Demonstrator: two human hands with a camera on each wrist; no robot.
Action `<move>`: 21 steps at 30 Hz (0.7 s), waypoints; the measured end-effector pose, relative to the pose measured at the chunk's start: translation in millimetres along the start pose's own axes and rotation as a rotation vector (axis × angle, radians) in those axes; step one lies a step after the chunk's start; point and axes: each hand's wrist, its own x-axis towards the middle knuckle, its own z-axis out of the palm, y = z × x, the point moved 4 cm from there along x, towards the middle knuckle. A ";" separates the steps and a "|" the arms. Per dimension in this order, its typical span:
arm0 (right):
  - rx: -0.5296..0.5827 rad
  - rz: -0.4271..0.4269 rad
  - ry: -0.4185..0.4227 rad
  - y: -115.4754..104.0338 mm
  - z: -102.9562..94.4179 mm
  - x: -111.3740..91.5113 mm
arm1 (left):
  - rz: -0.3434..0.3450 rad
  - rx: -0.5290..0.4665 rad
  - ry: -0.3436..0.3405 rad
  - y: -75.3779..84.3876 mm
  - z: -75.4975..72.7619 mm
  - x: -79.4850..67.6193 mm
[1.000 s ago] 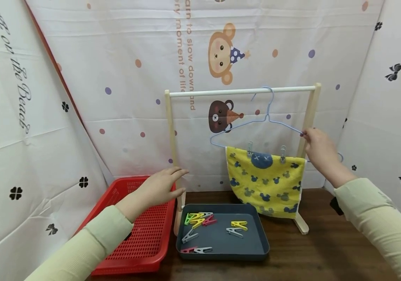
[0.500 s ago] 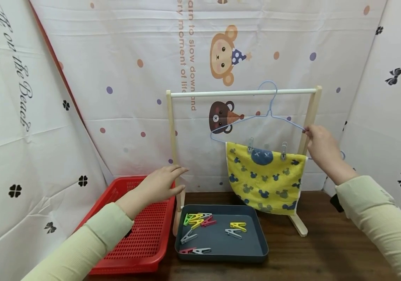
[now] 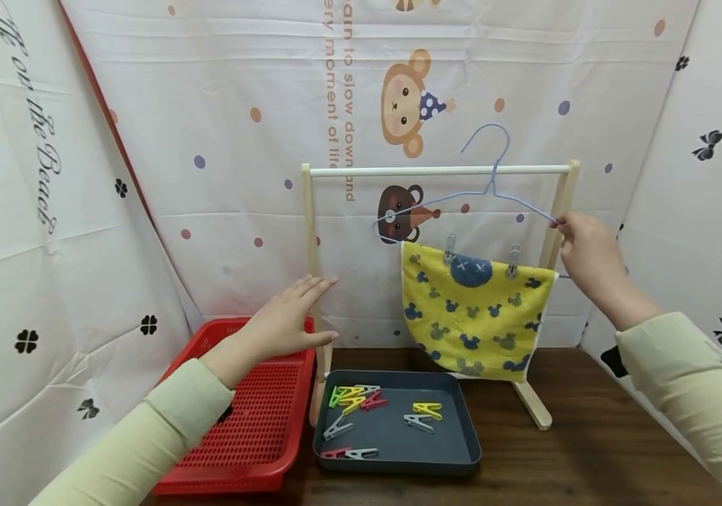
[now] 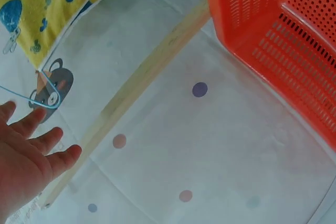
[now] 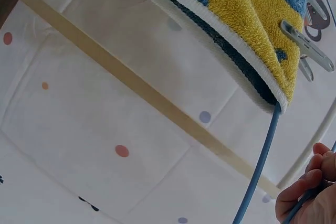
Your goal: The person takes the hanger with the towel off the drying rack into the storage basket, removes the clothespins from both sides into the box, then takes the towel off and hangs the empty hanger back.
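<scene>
My right hand (image 3: 596, 261) grips the right shoulder of a blue wire hanger (image 3: 492, 185). Over the hanger's lower bar hangs a yellow towel (image 3: 474, 327) with blue mouse-head prints. Two grey clothespins (image 3: 450, 250) clip the towel's top edge. The hanger's hook stands above the white rod (image 3: 386, 171) of a wooden rack. My left hand (image 3: 277, 318), fingers spread and holding nothing, hovers by the rack's left post, partly over a red basket (image 3: 253, 422). In the left wrist view, its fingers (image 4: 50, 140) appear near the hanger's left end.
A dark grey tray (image 3: 392, 432) on the brown wooden table (image 3: 563, 457) holds several loose clothespins (image 3: 353, 404) in yellow, green, red and grey. The basket stands left of the tray. Printed white cloth walls (image 3: 228, 70) surround the table.
My right hand has raised the hanger and towel, bringing the hook from around the rod's height to above it. My left hand has lifted slightly.
</scene>
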 end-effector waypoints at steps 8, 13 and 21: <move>0.018 -0.059 0.046 -10.8 -6.1 -9.4 | 0.013 -0.044 0.060 -0.7 -22.0 4.2; 0.032 -0.058 0.048 -17.3 -12.3 -16.9 | -0.014 -0.082 0.065 4.8 -37.4 12.1; 0.067 -0.180 0.098 -35.8 -19.9 -29.2 | -0.031 -0.107 0.107 17.3 -54.4 29.6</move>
